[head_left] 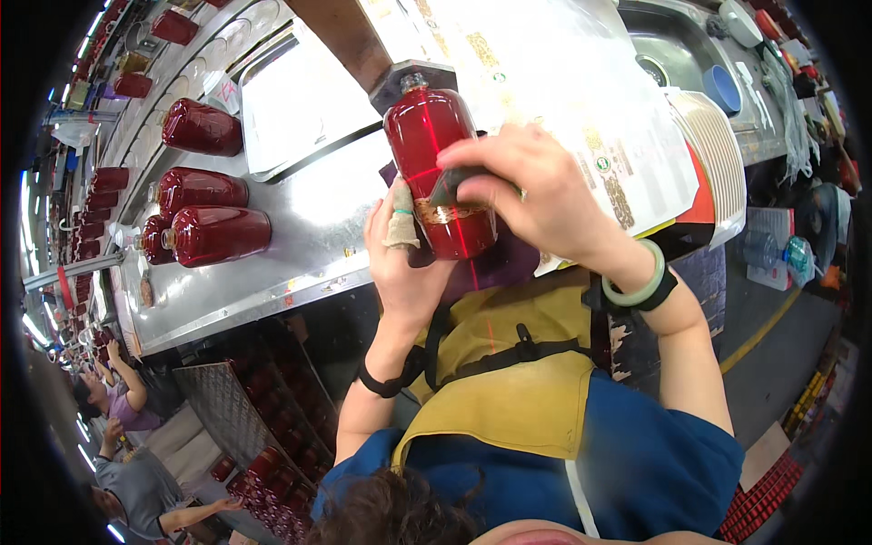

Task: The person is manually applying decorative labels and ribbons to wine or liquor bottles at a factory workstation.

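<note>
Red glass bottle (427, 127), one, rests on purple cloth (509, 265) at bench (318, 218) edge; left hand (404, 282) curls against its side, grip unclear; right hand (531, 177) pinches one dark scraper (445, 189) over gold band (434, 214). Uneven drag could wrinkle band. Four red bottles (222, 236) near left, others uncountable

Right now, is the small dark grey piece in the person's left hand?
No: the right hand pinches the small dark grey piece, while the left hand is at the side of the glossy dark red bottle.

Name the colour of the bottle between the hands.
The bottle is deep red; the head view shows it best.
</note>
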Demonstrator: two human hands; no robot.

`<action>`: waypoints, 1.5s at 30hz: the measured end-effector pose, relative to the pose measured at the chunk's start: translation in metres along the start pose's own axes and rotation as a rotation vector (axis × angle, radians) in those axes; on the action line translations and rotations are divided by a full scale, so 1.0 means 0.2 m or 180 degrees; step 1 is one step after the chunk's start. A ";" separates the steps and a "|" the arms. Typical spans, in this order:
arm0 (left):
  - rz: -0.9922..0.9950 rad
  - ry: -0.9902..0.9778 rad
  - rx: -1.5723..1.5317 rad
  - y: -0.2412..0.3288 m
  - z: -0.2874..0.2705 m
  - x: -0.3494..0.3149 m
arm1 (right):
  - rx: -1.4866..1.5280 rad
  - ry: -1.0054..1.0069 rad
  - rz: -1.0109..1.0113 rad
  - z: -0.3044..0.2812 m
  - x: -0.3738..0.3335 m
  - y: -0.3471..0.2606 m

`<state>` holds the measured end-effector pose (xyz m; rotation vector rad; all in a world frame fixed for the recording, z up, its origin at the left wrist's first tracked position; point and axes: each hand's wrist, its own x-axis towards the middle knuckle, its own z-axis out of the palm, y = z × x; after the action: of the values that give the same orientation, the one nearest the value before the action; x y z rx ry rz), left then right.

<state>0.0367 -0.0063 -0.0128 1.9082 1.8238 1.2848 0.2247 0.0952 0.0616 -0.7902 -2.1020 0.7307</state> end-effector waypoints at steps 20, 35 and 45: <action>0.0039 -0.0146 -0.0274 0.06 -0.04 0.04 | -0.0911 0.0617 -0.0905 0.00 0.08 0.17; 0.0146 -0.0216 -0.0512 0.01 -0.04 0.00 | -0.0161 -0.0009 -0.1524 0.08 -0.12 0.07; 0.0768 -0.0048 0.0334 0.01 -0.03 -0.04 | -0.0206 0.0258 -0.1495 -0.02 -0.11 0.09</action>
<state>0.0354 -0.0163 -0.0108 2.2454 1.7272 1.2617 0.2435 0.0921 0.0410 -0.3269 -2.1312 0.3709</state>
